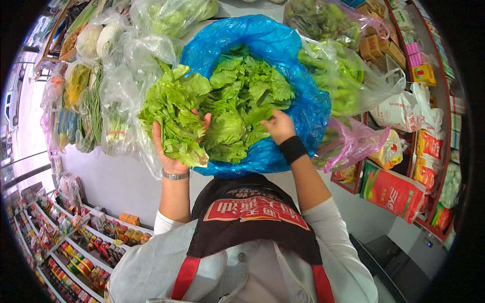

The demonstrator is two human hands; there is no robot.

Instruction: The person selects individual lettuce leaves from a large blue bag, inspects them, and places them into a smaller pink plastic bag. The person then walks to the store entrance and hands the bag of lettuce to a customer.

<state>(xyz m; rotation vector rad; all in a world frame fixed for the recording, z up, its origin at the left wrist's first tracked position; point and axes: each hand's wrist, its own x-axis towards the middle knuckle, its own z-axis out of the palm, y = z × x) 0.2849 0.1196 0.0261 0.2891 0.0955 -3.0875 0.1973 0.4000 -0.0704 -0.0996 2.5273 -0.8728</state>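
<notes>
A head of leafy green lettuce (175,110) rests in my left hand (166,151), which cups it from below at the left rim of a blue plastic bag (318,102). The pale cut end of its stem points toward me. More lettuce (235,98) fills the wide mouth of the bag, leaves facing up. Over the right side of that pile, the thumb and fingers of my right hand (279,127) pinch the edge of a lettuce leaf (259,117). The bag's bottom is hidden under the leaves.
Clear bags of green vegetables (337,79) crowd the right side, beside a pink-tinted bag (348,142). Bagged long beans (96,106) and netted round melons (110,39) lie left. Shelves of packaged goods (428,151) stand right; bottle racks (75,253) stand lower left.
</notes>
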